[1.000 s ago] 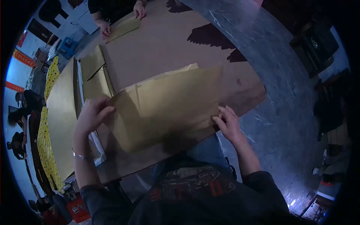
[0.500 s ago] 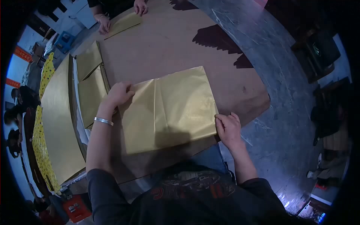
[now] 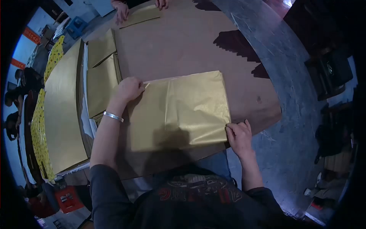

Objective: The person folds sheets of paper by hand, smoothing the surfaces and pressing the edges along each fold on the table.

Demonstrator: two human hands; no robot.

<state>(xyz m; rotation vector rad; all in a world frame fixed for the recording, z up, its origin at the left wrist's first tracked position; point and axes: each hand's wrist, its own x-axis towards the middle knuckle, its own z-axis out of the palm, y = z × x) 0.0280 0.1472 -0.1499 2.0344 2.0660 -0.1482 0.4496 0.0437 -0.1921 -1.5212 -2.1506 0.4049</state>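
A gold paper sheet (image 3: 198, 103) lies in front of me, with an upright crease near its middle and wrinkles across its right part. My left hand (image 3: 130, 89), a silver bracelet on its wrist, is curled closed at the sheet's upper left edge; the fingertips are partly hidden. At the lower right edge, my right hand (image 3: 239, 137) pinches the paper between thumb and fingers. Just left of my left hand sits a stack of folded gold paper (image 3: 102, 78).
Large gold sheets (image 3: 63, 114) lie at the left of the brown-covered table (image 3: 167, 45), beside yellow patterned material (image 3: 39, 133). Across the table, another person's hands (image 3: 122, 12) touch a folded gold piece (image 3: 140, 17). Dark jagged-edged pieces (image 3: 237, 44) lie at the right edge.
The view has shifted, so most things appear farther right. The sheet's right part looks more wrinkled, and my right hand still pinches its edge. My left hand stays at the upper left edge.
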